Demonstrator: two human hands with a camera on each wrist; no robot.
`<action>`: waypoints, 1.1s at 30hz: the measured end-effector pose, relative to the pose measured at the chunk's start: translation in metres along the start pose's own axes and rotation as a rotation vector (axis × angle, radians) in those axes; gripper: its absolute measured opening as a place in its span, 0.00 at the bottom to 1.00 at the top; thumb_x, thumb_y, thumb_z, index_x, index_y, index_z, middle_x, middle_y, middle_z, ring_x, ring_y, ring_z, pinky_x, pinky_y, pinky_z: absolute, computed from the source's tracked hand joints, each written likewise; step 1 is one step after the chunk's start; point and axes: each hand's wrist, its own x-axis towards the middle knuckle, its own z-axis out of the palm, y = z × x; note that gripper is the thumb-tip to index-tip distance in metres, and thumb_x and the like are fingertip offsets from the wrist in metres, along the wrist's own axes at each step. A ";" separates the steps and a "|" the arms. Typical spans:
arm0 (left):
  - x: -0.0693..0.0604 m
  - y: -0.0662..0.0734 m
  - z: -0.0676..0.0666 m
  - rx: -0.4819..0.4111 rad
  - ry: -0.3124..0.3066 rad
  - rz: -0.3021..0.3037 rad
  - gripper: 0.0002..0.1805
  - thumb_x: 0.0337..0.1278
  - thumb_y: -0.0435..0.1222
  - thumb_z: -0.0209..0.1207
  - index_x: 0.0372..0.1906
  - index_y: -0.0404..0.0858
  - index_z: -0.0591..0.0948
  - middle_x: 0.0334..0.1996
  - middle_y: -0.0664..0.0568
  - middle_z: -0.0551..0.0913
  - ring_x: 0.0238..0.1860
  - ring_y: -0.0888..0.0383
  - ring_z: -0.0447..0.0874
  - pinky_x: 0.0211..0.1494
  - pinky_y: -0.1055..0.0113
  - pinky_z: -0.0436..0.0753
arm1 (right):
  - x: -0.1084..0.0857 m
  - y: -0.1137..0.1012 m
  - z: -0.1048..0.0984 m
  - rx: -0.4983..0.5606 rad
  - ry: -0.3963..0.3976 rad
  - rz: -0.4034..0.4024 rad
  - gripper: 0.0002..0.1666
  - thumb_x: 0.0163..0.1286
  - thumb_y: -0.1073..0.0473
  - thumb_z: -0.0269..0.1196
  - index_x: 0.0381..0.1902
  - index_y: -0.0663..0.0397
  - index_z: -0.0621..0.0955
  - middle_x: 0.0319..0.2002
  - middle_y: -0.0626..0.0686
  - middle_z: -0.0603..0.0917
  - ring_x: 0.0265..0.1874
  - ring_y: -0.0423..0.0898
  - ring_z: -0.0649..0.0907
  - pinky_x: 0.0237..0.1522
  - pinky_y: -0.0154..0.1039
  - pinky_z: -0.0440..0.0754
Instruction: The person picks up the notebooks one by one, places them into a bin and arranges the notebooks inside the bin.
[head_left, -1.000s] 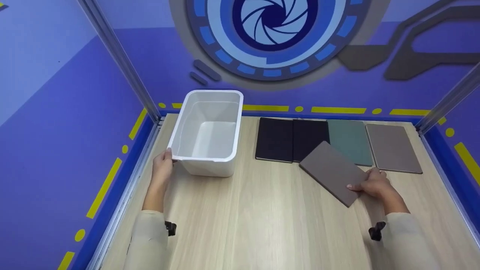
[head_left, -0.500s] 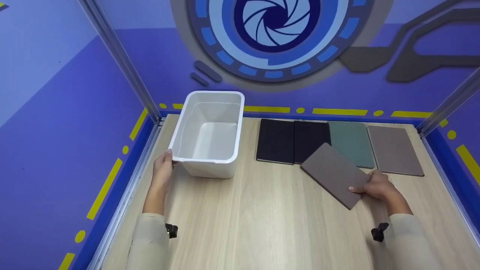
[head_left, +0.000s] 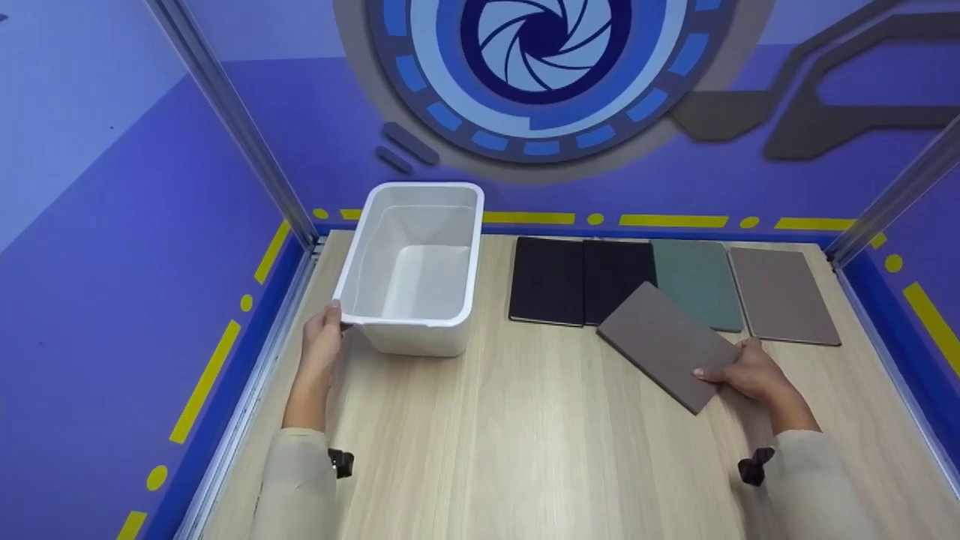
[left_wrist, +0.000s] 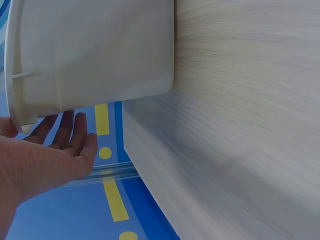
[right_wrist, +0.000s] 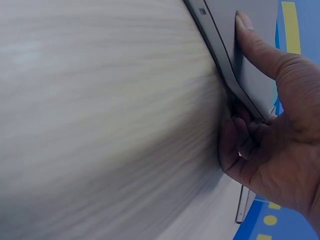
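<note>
At the near left corner of a white plastic bin (head_left: 406,324), my left hand (head_left: 321,341) holds the rim. The left wrist view shows its thumb at the rim (left_wrist: 16,100) and the other fingers (left_wrist: 75,140) loosely bent below it. Nothing is visible inside the bin. My right hand (head_left: 750,371) grips the near right corner of a grey-brown notebook (head_left: 667,345), thumb on the cover and fingers underneath. This notebook lies at a slant, covering the near corners of a black notebook (head_left: 619,274) and a green notebook (head_left: 697,285).
Along the back of the wooden table (head_left: 525,450) runs a row of notebooks, with another black notebook (head_left: 547,281) on its left and a second grey-brown notebook (head_left: 785,296) on its right. Blue panels (head_left: 285,142) and metal posts (head_left: 225,105) enclose the table.
Both hands keep their holds on the bin and the grey-brown notebook. Only a slight shift of the whole head view shows.
</note>
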 end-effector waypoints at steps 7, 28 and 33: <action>-0.001 0.000 0.001 -0.007 -0.002 -0.004 0.35 0.90 0.48 0.34 0.80 0.23 0.61 0.79 0.30 0.67 0.84 0.40 0.62 0.90 0.50 0.56 | 0.000 0.003 0.002 0.052 -0.006 0.010 0.62 0.68 0.35 0.73 0.71 0.79 0.57 0.68 0.83 0.67 0.67 0.77 0.73 0.69 0.71 0.72; -0.002 0.000 0.004 -0.011 0.000 0.011 0.33 0.89 0.45 0.36 0.80 0.23 0.63 0.80 0.31 0.67 0.85 0.42 0.61 0.89 0.51 0.57 | -0.009 0.013 0.008 0.125 0.114 0.027 0.33 0.82 0.45 0.60 0.60 0.73 0.70 0.60 0.75 0.75 0.54 0.63 0.76 0.52 0.52 0.77; -0.001 0.002 0.001 -0.003 0.011 0.012 0.33 0.89 0.44 0.36 0.80 0.23 0.62 0.80 0.31 0.66 0.85 0.42 0.61 0.89 0.51 0.58 | -0.010 0.012 0.012 0.146 0.135 0.031 0.32 0.81 0.44 0.61 0.59 0.71 0.71 0.59 0.72 0.76 0.53 0.60 0.77 0.51 0.48 0.77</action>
